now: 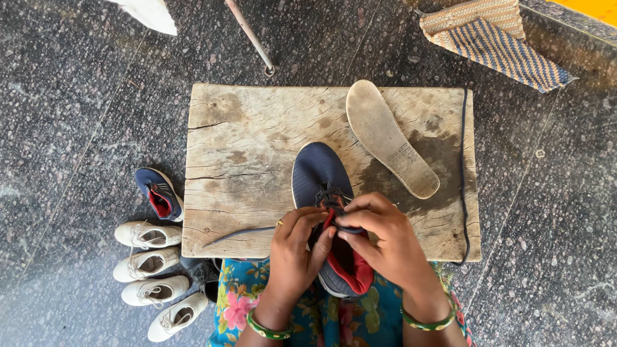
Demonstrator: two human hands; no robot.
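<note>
**Working the lace at the near edge of the board**

Looking down from the head camera, both hands are meeting over the navy shoe [319,186], which is lying toe-away at the near edge of the wooden board [238,148]. The left hand [294,250] is steadying the red-lined collar while the right hand [385,241] is pinching the dark lace [241,234], whose tail is trailing towards the board's near left corner. Keeping that lace taut and flat looks wise. An insole [391,138] is resting near the far right corner.
</note>
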